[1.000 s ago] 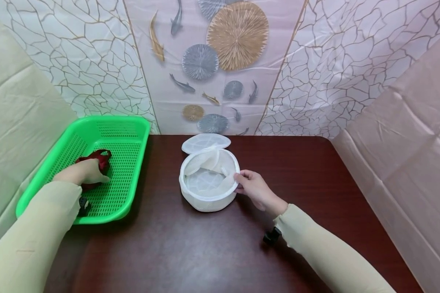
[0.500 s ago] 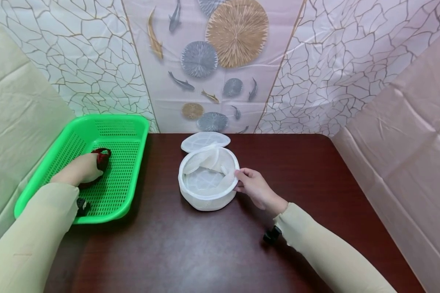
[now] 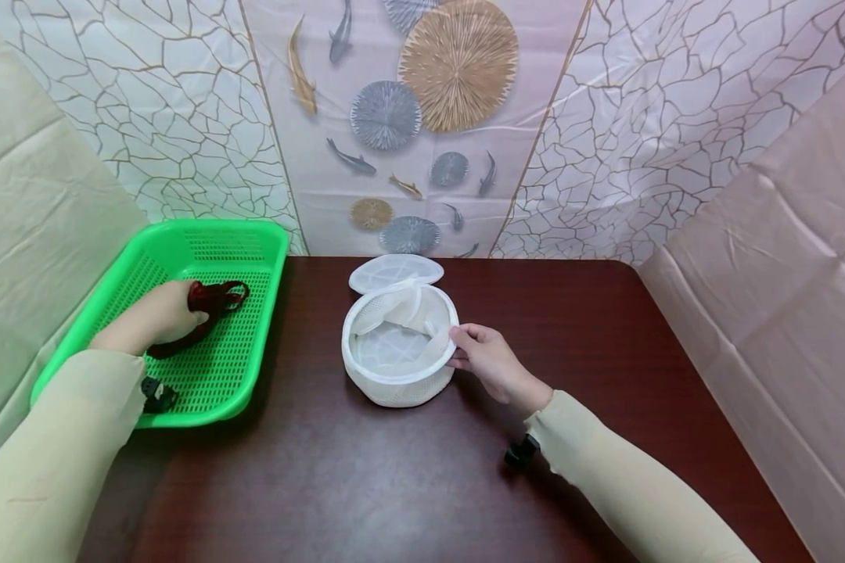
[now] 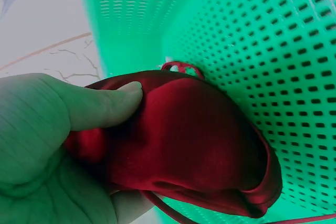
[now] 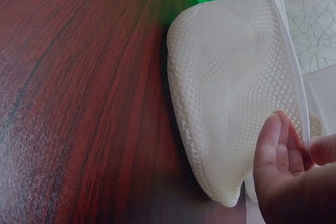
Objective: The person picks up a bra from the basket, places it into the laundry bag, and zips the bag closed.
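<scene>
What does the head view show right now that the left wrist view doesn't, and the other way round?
Only the head view: the white mesh bag, its rim pinched by the right hand, and the brown table. Only the left wrist view: a thin red strap below the dark red cloth. Both: the left hand gripping that cloth, the green basket and the patterned wall covering.

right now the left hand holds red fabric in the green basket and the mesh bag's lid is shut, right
No, the lid of the mesh bag is open, folded back behind it, as the head view shows. The left hand does hold red fabric in the green basket.
</scene>
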### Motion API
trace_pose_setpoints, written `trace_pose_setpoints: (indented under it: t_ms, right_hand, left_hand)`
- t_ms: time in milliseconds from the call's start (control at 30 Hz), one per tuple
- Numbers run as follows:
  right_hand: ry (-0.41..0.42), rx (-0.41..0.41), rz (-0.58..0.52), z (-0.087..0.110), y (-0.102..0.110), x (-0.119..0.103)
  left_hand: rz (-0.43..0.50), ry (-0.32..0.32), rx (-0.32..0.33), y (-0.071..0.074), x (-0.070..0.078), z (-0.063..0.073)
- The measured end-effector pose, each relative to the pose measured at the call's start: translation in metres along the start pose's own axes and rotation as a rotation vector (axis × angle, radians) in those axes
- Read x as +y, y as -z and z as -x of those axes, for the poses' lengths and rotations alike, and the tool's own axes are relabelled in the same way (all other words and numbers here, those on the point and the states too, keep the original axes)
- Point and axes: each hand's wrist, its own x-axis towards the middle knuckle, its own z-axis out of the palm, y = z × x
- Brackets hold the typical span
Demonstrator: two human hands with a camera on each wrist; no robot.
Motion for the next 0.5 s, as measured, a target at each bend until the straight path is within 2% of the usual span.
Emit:
trace_pose_setpoints:
  t_ms: [100, 300, 500]
  right_hand:
    - [-0.002, 0.002, -0.007, 0.001, -0.001, -0.001]
    - [-0.007, 0.023, -0.001, 0.002, -0.002, -0.004]
    - [-0.005, 0.021, 0.013, 0.003, -0.002, -0.005]
  left_hand:
    - [0.024, -0.033, 0.023, 0.004, 0.004, 0.003]
    - [0.093, -0.040, 0.066, 0.007, 0.014, 0.006]
    - [0.145, -0.052, 0.162, 0.009, 0.026, 0.011]
